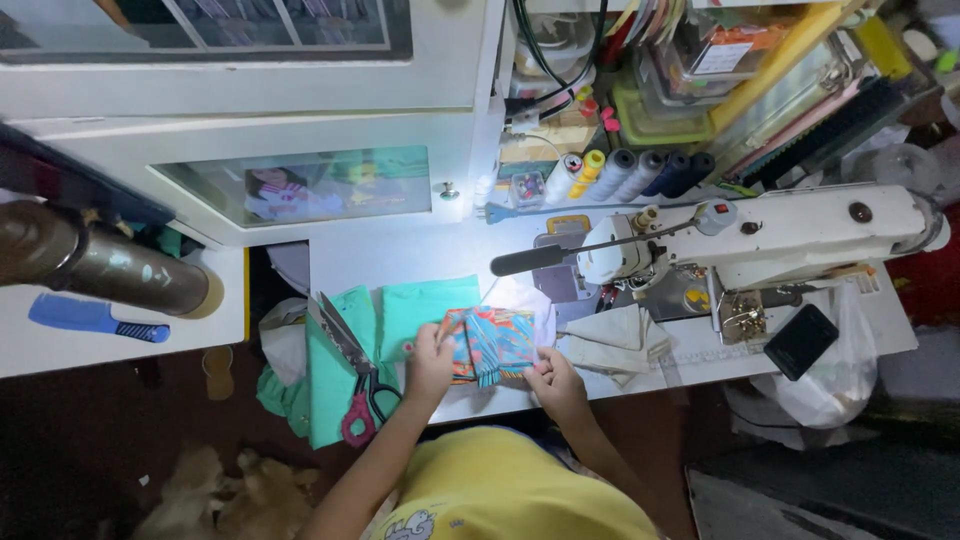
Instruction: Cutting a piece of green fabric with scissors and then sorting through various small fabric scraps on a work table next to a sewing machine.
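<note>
- The left hand (430, 362) grips the near-left edge of a small patterned fabric piece (497, 345), orange and teal, fingers curled over its border
- The right hand (553, 383) pinches the near-right corner of the same piece, thumb on top; between the two hands the fabric lies flat on the white sewing table (420, 260), near its front edge
- The piece looks folded or layered, with a narrow tab hanging off its near edge; as a judgement, it is being lined up by hand and is not yet under the needle
- Just left of the left hand lie scissors (355, 372) with pink handles, blades pointing away, resting on green cloth (335, 380) that hangs over the table edge
- Just beyond and right of the right hand sit folded pale cloth pieces (615, 338), untouched
- Farther beyond the right hand stands the white sewing machine (770, 232); nothing appears to lie under its foot, so stitching of this piece seems still ahead
- Farthest off, behind the machine, a row of thread cones (630, 172) stands upright against the cluttered shelf
</note>
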